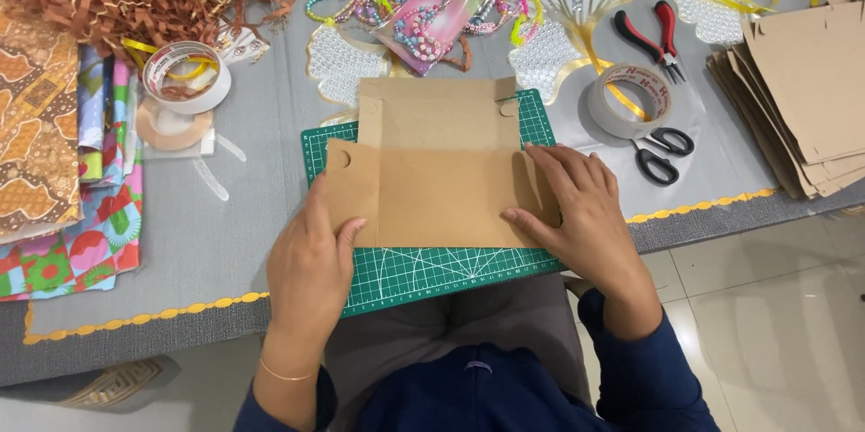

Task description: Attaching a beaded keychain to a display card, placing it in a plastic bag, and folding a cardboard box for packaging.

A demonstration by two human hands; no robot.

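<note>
While the flat cardboard box (439, 166) lies on the green cutting mat (432, 274), the left hand (311, 265) and right hand (577, 207) press open-palmed on its side flaps, pinning it flat.

Both arms reach forward from dark blue sleeves, the left hand (311, 256) lying flat, palm down, fingers close together and thumb stuck out to the side, with a thin gold bangle on its wrist, and the right hand (577, 207) flat too, fingers spread and pressing down.
</note>
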